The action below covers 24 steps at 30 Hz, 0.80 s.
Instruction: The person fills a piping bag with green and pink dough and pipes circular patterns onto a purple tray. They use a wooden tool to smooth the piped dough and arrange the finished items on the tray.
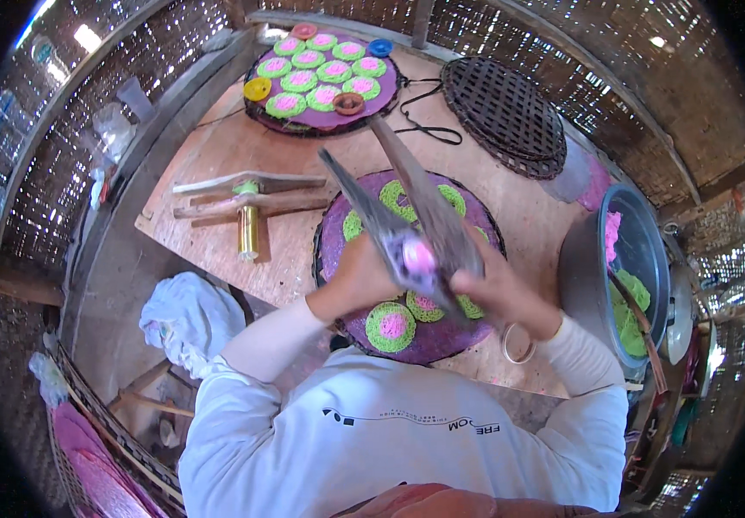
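Note:
Both hands hold a wooden hand press (424,194) over a round purple mat (357,332). Its two long handles point away from me, and a lump of pink dough (418,256) shows in its middle. My left hand (362,274) is closed on the press's left side. On the other side my right hand (500,289) grips it, fingers partly hidden by the wood. Below them lie lacy green noodle rounds, some with pink centres, such as the green-and-pink round (391,326) near the front edge. The press hides part of the mat.
Farther back stands a tray (256,110) of green-and-pink rounds with small coloured cups. A second wooden press (252,186) with a gold cylinder (249,233) lies left. Dark woven trays (506,112) are stacked at back right. A large basin (584,268) holds green dough (636,302) and pink dough (612,237).

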{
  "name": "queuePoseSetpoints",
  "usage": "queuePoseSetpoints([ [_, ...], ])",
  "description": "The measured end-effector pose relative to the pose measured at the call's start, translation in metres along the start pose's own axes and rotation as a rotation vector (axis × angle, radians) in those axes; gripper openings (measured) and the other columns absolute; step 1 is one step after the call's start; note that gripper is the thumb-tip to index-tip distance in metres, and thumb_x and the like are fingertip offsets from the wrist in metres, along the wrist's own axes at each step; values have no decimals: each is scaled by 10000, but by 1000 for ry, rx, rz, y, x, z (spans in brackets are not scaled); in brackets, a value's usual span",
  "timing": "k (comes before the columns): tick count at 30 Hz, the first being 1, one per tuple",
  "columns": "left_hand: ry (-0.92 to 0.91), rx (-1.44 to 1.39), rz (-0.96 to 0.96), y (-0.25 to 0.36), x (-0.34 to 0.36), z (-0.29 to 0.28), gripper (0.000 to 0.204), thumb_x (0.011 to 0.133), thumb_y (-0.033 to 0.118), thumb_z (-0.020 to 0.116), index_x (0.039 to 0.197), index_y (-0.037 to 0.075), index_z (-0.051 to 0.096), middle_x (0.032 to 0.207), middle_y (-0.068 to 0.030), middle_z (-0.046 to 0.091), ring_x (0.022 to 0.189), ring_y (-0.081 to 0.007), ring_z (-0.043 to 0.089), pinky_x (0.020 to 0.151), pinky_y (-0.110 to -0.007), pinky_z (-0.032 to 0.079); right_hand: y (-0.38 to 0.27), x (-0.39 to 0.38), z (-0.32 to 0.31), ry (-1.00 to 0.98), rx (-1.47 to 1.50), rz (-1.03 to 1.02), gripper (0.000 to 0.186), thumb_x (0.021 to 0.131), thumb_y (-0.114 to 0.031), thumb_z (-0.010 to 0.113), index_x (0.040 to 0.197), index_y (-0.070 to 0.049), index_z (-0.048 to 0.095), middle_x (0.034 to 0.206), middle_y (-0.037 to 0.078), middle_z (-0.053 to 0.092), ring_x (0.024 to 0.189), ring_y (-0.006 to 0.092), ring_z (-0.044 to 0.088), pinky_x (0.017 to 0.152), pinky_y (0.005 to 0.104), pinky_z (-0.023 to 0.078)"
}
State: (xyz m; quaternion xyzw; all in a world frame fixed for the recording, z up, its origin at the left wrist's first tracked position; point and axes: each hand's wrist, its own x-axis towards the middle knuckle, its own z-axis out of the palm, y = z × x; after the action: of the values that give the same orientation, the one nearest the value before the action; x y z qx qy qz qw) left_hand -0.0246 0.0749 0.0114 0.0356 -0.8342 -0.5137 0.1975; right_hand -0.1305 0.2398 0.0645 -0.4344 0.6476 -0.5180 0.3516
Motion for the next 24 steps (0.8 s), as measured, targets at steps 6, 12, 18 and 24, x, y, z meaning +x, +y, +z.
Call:
queuePoseSetpoints([
  [6,-148,-413,293,-15,42,-57,678,711,344,690,1243,19,425,1213,-119,497,1197,-280,406,955,-345,358,14,-4,-32,-333,433,395,552,853,-521,473,1086,-22,509,878,75,581,749,137,554,574,246,417],
  [12,-163,-1850,288,-50,57,-52,766,783,667,420,1231,46,457,1135,-97,522,1193,-333,375,988,-458,286,22,8,-49,-436,340,613,594,872,-547,412,1102,-8,508,894,81,590,772,144,568,662,266,462],
  [18,71,-1821,89,-62,43,-32,473,837,573,444,812,127,599,702,-4,444,761,-222,432,715,-353,358,34,13,-42,-366,152,778,665,864,-604,366,1043,7,559,881,108,616,756,158,602,666,277,484],
  [24,111,-1902,86,-95,31,-23,372,856,439,442,714,109,539,642,-18,478,753,-260,489,706,-372,401,54,13,-33,-328,-97,689,669,851,-610,382,886,15,618,720,95,622,649,158,602,611,271,482],
])
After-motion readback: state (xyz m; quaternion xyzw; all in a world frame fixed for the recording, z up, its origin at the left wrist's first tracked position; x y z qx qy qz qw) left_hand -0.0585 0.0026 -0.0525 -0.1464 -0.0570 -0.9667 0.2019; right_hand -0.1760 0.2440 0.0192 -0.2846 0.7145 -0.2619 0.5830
